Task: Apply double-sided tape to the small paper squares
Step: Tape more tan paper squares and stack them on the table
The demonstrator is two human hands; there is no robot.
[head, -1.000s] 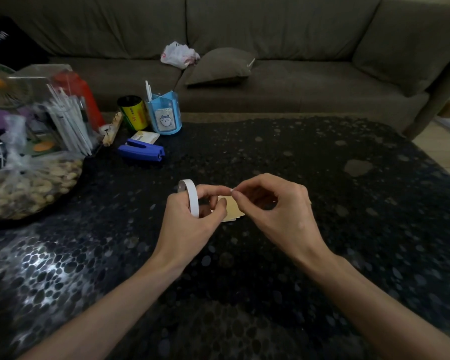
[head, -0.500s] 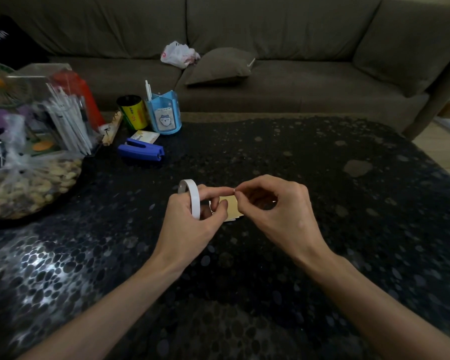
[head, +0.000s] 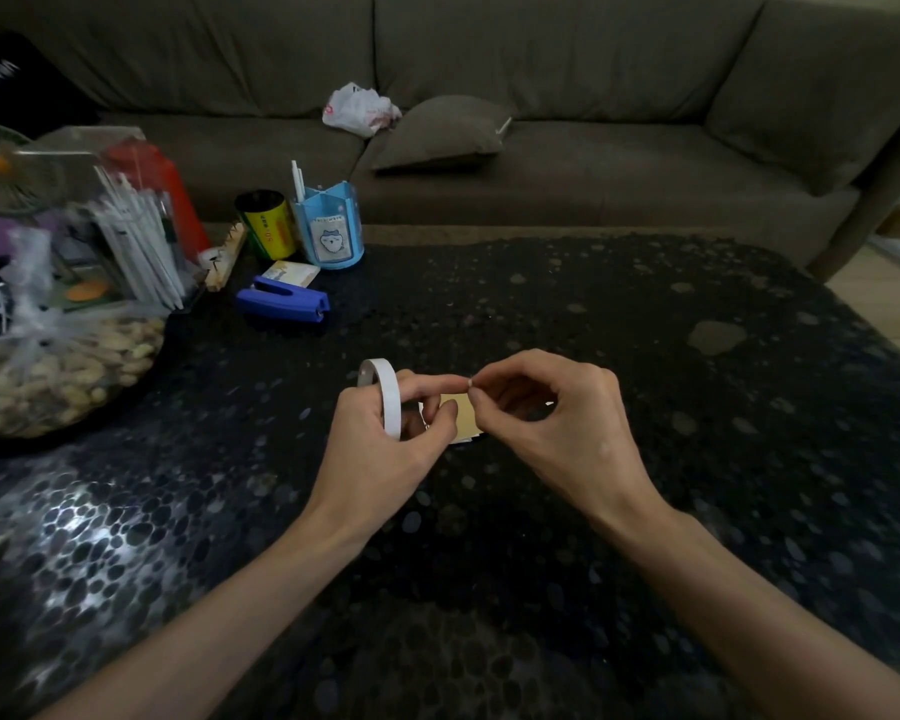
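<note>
The right hand (head: 557,423) pinches the tape end (head: 471,381), a tiny white tab, between the tips of thumb and forefinger, its other fingers loosely curled behind. The left hand (head: 380,449) grips the roll of double-sided tape (head: 384,397), a thin white ring standing on edge, with the fingers curled about it and the forefinger stretched right until its tip meets the right hand's pinch. Just under that meeting point, between the two hands, is the stack of small paper squares (head: 462,419), tan in colour; the left thumb lies against its left edge, and whether the stack rests on the table or is lifted off it cannot be told. Both hands are above the middle of the dark pebble-patterned table (head: 645,387). Farther off to the left lies a blue stapler (head: 284,302), with a small pale notepad (head: 290,272) just beyond it, then a blue pen holder (head: 328,231) and a yellow can (head: 267,223) side by side. At the far left edge sit a clear bag of peanuts (head: 58,366) and a bundle of white sticks (head: 136,241). Beyond the table runs a grey-brown sofa (head: 619,96) carrying a cushion (head: 440,132) and a crumpled white plastic bag (head: 359,109).
</note>
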